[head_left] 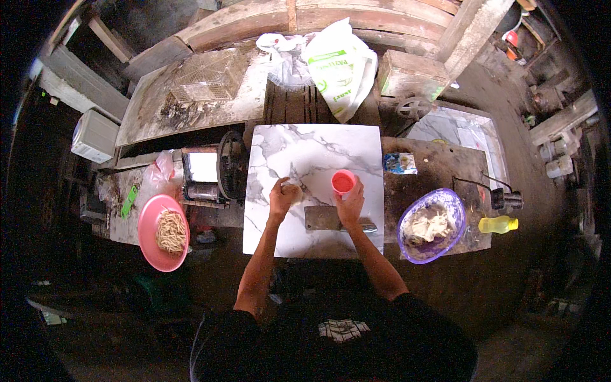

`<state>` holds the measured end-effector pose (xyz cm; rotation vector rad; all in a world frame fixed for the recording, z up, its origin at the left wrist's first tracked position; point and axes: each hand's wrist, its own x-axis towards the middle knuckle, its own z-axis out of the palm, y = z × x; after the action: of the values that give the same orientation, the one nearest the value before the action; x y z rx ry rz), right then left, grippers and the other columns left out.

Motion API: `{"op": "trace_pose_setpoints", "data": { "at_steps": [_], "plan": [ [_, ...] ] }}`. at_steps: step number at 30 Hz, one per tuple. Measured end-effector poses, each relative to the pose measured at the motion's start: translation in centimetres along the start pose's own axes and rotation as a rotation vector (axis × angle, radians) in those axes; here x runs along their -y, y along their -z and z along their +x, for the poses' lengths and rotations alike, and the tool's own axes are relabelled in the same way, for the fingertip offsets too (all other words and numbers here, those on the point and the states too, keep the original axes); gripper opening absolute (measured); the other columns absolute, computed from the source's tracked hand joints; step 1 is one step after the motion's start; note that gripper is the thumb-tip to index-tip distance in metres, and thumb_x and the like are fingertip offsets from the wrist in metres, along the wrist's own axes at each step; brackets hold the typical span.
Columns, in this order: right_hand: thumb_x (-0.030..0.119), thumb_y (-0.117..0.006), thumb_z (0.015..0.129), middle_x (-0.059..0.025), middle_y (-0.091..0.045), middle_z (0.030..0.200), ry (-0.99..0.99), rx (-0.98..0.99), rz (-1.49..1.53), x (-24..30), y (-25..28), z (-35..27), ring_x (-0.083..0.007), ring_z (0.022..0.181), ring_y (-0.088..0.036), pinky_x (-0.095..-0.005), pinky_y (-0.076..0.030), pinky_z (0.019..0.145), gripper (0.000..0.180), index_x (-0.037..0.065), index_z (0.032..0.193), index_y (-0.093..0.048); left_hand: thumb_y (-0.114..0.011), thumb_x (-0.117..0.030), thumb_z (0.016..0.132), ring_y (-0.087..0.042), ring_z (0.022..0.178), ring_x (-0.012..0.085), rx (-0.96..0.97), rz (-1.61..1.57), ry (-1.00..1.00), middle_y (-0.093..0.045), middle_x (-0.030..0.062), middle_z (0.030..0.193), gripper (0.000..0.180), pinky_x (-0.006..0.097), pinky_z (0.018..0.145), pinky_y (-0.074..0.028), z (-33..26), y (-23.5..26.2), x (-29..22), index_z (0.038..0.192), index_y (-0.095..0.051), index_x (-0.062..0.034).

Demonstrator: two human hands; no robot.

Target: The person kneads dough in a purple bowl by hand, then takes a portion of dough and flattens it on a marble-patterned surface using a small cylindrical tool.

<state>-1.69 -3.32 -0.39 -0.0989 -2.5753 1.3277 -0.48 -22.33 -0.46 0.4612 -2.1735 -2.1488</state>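
Grasping a round coral-red cup (344,182), the person's right hand (351,205) wraps its fingers about the cup's side, over the right half of a smooth board (273,148) patterned like white marble with grey veins. The cup's open mouth faces up, its inside reddish; whether it rests on the surface or is lifted, I cannot tell. The left hand (279,202) is over the left half, its fingers curled beside a pale, rounded lump (293,192), too blurred to identify; they seem to touch it, but I cannot tell whether they grip it. Between the hands and nearer the body lies a broad, rectangular, dull brown-grey blade (321,218), flat on the board, its handle end running beneath the right forearm.

To the left stands a roller machine (202,170) with a dark, spoked, toothed wheel of metal. Near it, an oval pink plastic basin (147,233) holds a tangle of thin, pale strands (170,233). To the right, a purple-rimmed basin (403,235) holds a soft, creamy, lumpy mass (431,225), its inner wall smeared whitish. Beside that lies a translucent yellow bottle (498,225). Beyond the board sit a crinkled white plastic bag (340,73) with green print, a wire-mesh cage (207,76) on a stained tabletop (147,108), and a rough wooden box (412,75).
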Motion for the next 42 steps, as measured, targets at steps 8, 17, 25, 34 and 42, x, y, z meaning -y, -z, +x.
{"op": "trace_pose_setpoints", "data": {
  "at_steps": [8, 17, 25, 34, 42],
  "plan": [
    [0.007, -0.064, 0.054, -0.0197, -0.037, 0.102, 0.214, 0.155, 0.136, 2.0, 1.0, 0.1, -0.0355, 0.099, -0.037, -0.0398, -0.034, 0.083, 0.063, 0.0, 0.108, -0.033, -0.057, -0.007, 0.067, -0.043, 0.098, 0.0297, -0.167, 0.611, -0.339, -0.046, 0.016, 0.106, 0.052, 0.035, 0.084, -0.035, 0.3, 0.7, 0.4, 0.115, -0.037, -0.0028],
    [0.006, -0.059, 0.06, -0.0191, -0.033, 0.117, 0.579, 0.507, -0.166, 4.0, -1.4, -0.3, -0.0363, 0.109, -0.031, -0.0409, -0.029, 0.088, 0.064, 0.001, 0.116, -0.03, -0.046, -0.011, 0.074, -0.026, 0.118, 0.0217, 0.05, 1.131, -0.374, -0.033, 0.0044, 0.125, 0.038, 0.047, 0.098, -0.01, -7.7, -1.5, 2.0, 0.113, -0.044, -0.0098],
    [0.019, -0.055, 0.069, -0.0178, -0.038, 0.112, 0.715, 0.463, -0.23, 4.0, -1.4, -0.3, -0.0358, 0.103, -0.035, -0.0424, -0.03, 0.086, 0.046, 0.002, 0.11, -0.039, -0.05, -0.008, 0.072, -0.034, 0.113, 0.0215, -0.099, 0.866, -0.263, -0.049, 0.0033, 0.11, 0.027, 0.046, 0.098, -0.01, -10.9, -2.8, -0.3, 0.099, -0.054, -0.0098],
    [0.014, -0.055, 0.066, -0.0098, -0.045, 0.083, 0.763, 0.454, -0.467, 4.8, -3.1, 2.5, -0.0259, 0.079, -0.044, -0.038, -0.038, 0.062, 0.022, 0.006, 0.086, -0.047, -0.051, -0.008, 0.072, -0.037, 0.109, 0.0233, -0.098, 0.777, -0.261, -0.05, 0.0055, 0.106, 0.026, 0.046, 0.097, -0.013, -10.8, -3.1, 0.2, 0.098, -0.053, -0.0079],
    [0.015, -0.055, 0.064, -0.0108, -0.049, 0.081, 0.609, 0.621, -0.584, 5.5, -5.7, 5.3, -0.029, 0.075, -0.05, -0.0403, -0.043, 0.06, 0.012, 0.005, 0.072, -0.054, -0.052, -0.007, 0.07, -0.036, 0.109, 0.0249, -0.031, 0.736, -0.312, -0.049, 0.0062, 0.108, 0.029, 0.045, 0.097, -0.014, -8.6, -3.7, -0.6, 0.1, -0.051, -0.0061]
  ]
}}
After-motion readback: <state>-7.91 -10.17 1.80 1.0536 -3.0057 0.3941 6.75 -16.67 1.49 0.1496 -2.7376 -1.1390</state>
